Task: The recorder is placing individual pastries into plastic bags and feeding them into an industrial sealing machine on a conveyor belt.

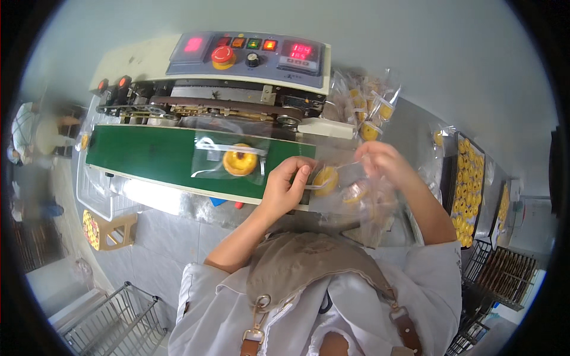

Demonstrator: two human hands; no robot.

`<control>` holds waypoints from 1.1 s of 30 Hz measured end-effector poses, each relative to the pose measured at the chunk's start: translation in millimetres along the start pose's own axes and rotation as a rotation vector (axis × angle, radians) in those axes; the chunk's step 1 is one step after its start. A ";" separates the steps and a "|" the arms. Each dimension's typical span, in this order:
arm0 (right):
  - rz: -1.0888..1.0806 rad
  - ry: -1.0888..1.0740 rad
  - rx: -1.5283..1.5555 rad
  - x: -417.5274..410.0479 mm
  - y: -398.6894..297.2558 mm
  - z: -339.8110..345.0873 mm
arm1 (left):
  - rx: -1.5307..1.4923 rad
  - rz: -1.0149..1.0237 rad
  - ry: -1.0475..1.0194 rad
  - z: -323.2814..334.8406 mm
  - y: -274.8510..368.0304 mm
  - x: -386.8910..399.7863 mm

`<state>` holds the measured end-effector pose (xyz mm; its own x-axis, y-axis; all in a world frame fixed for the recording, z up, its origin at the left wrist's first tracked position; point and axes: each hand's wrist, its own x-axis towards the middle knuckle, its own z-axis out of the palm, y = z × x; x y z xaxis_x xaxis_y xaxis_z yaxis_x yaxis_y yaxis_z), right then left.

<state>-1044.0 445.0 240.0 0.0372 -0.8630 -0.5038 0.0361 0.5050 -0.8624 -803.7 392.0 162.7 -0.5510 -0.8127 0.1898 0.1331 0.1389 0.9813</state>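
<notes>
My left hand [285, 183] pinches one side of a clear plastic bag [340, 167] at the right end of the green conveyor belt [142, 147]. A round yellow pastry [326, 180] shows through the film. My right hand [385, 164], slightly blurred, has its fingers closed on the bag's other side. Beneath and beside it lie more bagged pastries [355, 191], partly veiled by film. On the belt, left of my left hand, another bagged pastry [240, 160] lies flat, its bag's upper edge at the band sealer [213, 107].
The sealer's panel [249, 58] has lit switches and a red stop button. Several bagged pastries [372, 111] pile up behind the belt's right end. A tray of yellow pastries [465, 191] stands at right. A clear plastic bin [95, 196], stool [109, 229] and wire cart [116, 316] are at left.
</notes>
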 end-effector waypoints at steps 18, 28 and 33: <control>0.148 -0.043 -0.707 60.7 -3.0 -18.7 | -0.262 -0.679 0.218 -29.8 -21.7 47.4; 0.052 0.097 -0.246 86.2 -1.0 9.7 | 0.533 0.000 0.296 -65.5 7.5 0.4; -0.038 0.027 0.094 48.4 19.0 5.8 | 0.235 -0.124 -0.093 -22.9 7.5 -22.6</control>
<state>-1035.7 412.9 199.4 0.0075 -0.8810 -0.4731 0.1304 0.4700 -0.8730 -771.4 398.4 165.0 -0.6255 -0.7780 0.0588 -0.1289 0.1773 0.9757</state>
